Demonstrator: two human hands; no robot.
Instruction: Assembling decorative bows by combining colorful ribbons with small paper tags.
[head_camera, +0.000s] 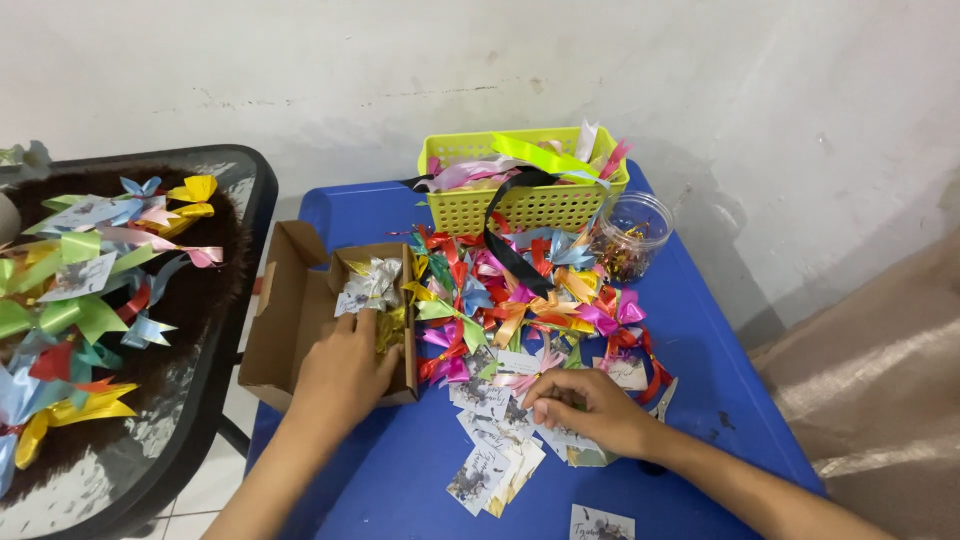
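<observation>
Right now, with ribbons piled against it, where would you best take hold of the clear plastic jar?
Grip the clear jar around its upper wall, just under the open rim, coming from above and the right. It stands upright, the ribbon bows crowd its left, and the yellow basket sits close there.

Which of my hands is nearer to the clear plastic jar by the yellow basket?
Right. Your right hand rests on the paper tags below the clear plastic jar; your left hand is in the brown cardboard box, farther left.
</observation>
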